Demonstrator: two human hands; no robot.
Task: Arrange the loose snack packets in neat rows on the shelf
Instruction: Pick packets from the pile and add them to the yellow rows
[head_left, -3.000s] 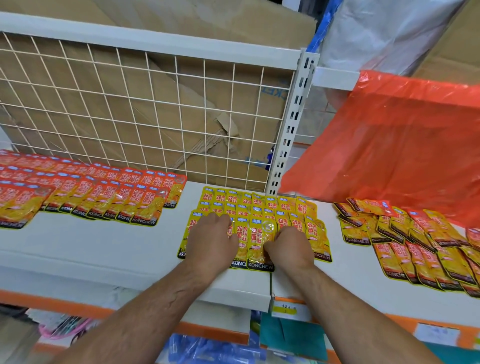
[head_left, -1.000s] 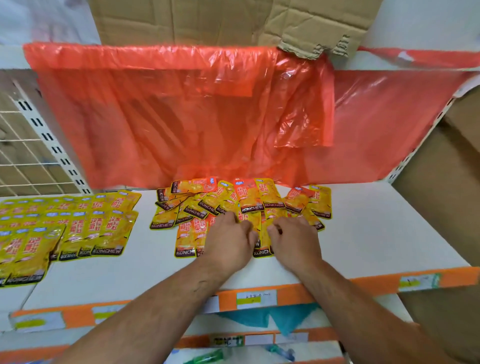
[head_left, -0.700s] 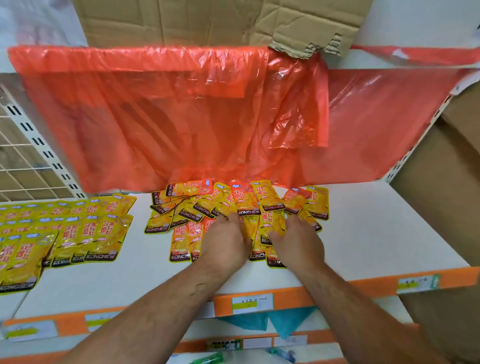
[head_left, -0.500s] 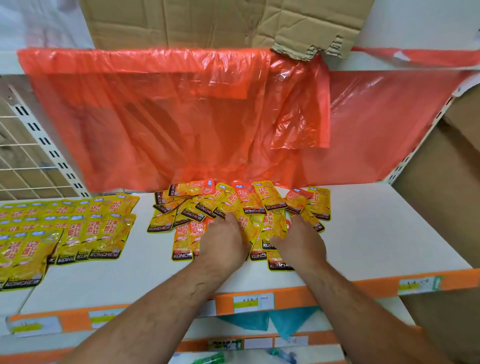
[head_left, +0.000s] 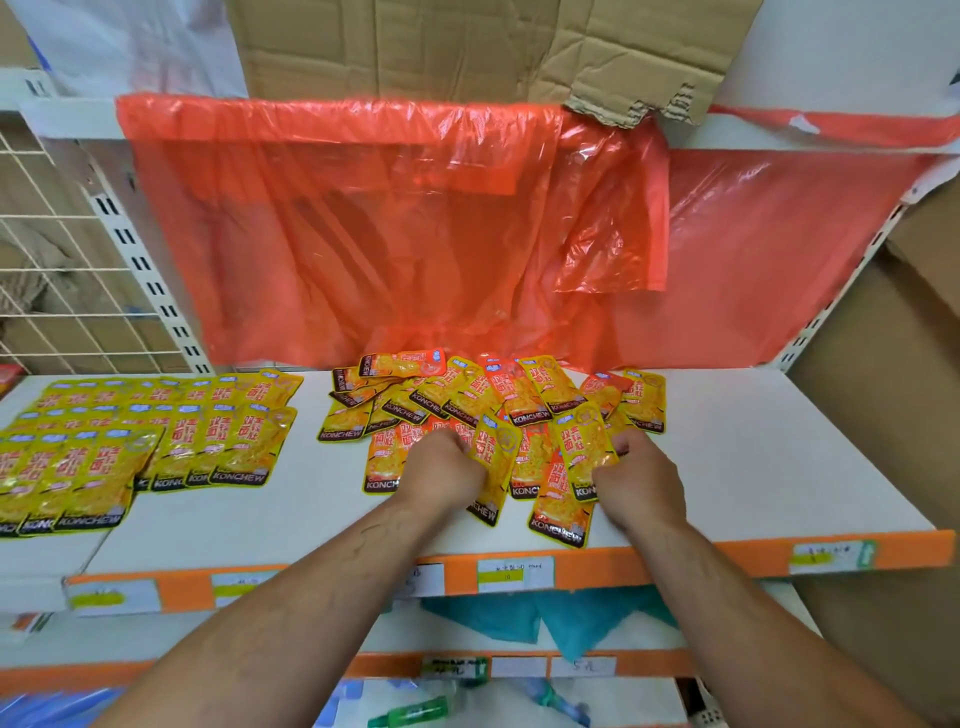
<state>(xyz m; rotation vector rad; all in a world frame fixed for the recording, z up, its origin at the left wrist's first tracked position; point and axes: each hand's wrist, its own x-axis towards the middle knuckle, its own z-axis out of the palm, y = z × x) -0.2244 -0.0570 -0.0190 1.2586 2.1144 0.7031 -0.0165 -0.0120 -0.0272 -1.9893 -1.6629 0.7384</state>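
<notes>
Head view, from the left end of the shelf (head_left: 779, 467): the neat rows (head_left: 156, 441) lie overlapped there, their nearest packets close to the front edge, so a careless sweep of a forearm could nudge them out of line or off; just right of them, well apart across bare shelf, sits the loose pile (head_left: 467, 395), heaped at all angles against the orange plastic sheet (head_left: 415, 234) at the back edge; the left hand (head_left: 447, 467) is curled and seems to grip a tilted packet (head_left: 492, 457) by its side, though the fingers themselves are hidden; the right hand (head_left: 639, 478) pinches a lifted packet (head_left: 582, 447) at its lower corner; below it a front packet (head_left: 561, 514) lies very near the shelf's front edge, and dragging either wrist back could likely tip it over; the packets look glossy and slippery, so pulling one from the heap may slide its neighbours askew, or a pinched corner may slip free; packets tucked under the hanging sheet could be overlooked.
</notes>
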